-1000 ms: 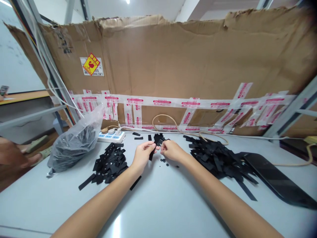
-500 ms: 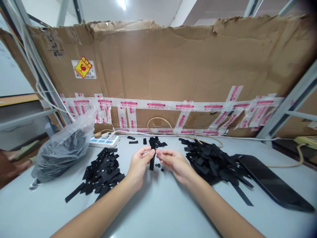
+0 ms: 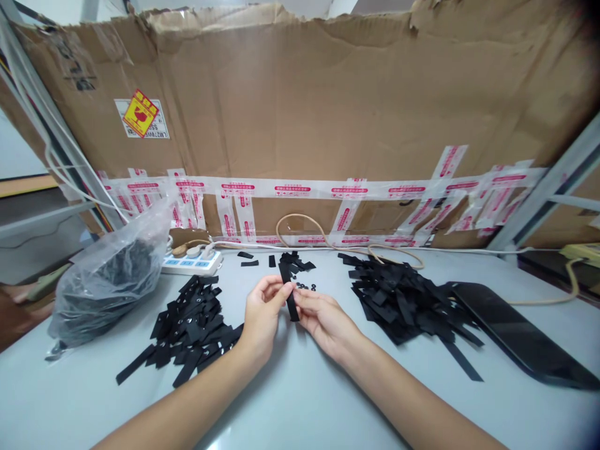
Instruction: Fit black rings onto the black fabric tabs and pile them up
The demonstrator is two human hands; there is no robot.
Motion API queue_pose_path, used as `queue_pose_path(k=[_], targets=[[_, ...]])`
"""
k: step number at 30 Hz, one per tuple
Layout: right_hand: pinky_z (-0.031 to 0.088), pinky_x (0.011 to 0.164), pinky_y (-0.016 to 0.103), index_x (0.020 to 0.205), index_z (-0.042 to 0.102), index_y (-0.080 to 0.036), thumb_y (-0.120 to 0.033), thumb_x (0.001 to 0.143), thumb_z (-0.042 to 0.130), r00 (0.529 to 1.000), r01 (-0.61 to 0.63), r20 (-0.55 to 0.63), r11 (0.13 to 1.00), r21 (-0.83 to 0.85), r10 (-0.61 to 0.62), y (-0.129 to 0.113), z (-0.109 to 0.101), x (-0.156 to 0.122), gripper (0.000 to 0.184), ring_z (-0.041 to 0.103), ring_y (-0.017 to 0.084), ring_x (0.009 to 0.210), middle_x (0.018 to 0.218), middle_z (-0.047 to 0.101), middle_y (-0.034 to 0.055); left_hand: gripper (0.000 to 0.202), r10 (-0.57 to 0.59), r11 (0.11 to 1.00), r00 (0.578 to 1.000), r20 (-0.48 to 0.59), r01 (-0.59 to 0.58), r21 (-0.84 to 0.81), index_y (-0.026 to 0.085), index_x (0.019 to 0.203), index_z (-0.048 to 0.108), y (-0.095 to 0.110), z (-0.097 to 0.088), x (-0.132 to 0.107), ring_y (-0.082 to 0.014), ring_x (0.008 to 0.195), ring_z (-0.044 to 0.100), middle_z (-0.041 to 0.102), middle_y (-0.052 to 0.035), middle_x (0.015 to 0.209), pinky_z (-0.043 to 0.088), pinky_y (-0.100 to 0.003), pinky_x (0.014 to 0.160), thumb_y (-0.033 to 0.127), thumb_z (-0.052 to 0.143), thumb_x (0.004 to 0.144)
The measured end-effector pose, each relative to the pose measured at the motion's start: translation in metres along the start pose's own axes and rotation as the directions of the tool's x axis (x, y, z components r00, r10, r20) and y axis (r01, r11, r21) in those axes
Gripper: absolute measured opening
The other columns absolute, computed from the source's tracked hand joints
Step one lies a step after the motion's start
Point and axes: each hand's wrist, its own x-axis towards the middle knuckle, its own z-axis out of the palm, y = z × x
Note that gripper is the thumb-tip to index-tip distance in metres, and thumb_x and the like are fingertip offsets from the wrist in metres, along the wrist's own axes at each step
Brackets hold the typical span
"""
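Black strip (image 3: pixel 289 299), just one, in the grip of left hand (image 3: pixel 265 319) and right hand (image 3: pixel 325 324), between two heaps (image 3: pixel 187 328) (image 3: pixel 398 300).

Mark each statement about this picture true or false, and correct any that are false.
1. The left hand pinches a black strip. True.
2. The clear plastic bag lies to the right of the right hand. False: it lies to the left of both hands, beyond a pile of black strips.
3. Small black rings lie just beyond the hands. True.
4. The cardboard behind the table has no tape on it. False: red-printed tape runs across it.
5. A power strip sits at the back of the table. True.
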Motion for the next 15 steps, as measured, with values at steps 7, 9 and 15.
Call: queue_pose_path(k=[7, 9, 15], targets=[[0.046, 0.055, 0.017, 0.057, 0.067, -0.013, -0.005, 0.059, 0.069, 0.998, -0.018, -0.060, 0.999, 0.027, 0.020, -0.0005, 0.0068, -0.0056, 0.008, 0.051, 0.006, 0.055, 0.062, 0.058, 0.0002, 0.025, 0.078, 0.993, 0.997, -0.018, -0.076, 0.096, 0.016, 0.079, 0.055, -0.0042, -0.0010, 0.0018, -0.0126, 0.076, 0.057, 0.061, 0.0002, 0.073, 0.042, -0.024, 0.073, 0.026, 0.071, 0.063], [0.045, 0.053, 0.015, 0.056, 0.067, -0.013, -0.005, 0.059, 0.069, 0.997, -0.023, -0.073, 0.999, 0.044, 0.026, -0.0001, 0.0075, -0.0053, 0.008, 0.050, 0.005, 0.054, 0.062, 0.059, 0.0001, 0.023, 0.101, 0.987, 0.995, -0.018, -0.098, 0.129, 0.017, 0.079, 0.055, -0.0056, -0.0011, 0.0015, -0.0124, 0.074, 0.056, 0.060, 0.0009, 0.073, 0.042, -0.023, 0.071, 0.027, 0.069, 0.065], [0.047, 0.058, 0.019, 0.059, 0.067, -0.014, -0.009, 0.057, 0.072, 0.997, -0.008, -0.077, 0.998, 0.068, 0.013, 0.0022, 0.0058, -0.0033, 0.008, 0.052, 0.007, 0.059, 0.062, 0.061, 0.0007, 0.014, 0.188, 0.943, 0.981, 0.037, -0.191, 0.271, 0.017, 0.076, 0.056, -0.0071, -0.0026, 0.0016, -0.0138, 0.072, 0.056, 0.060, -0.0001, 0.073, 0.042, -0.023, 0.065, 0.029, 0.061, 0.072]])
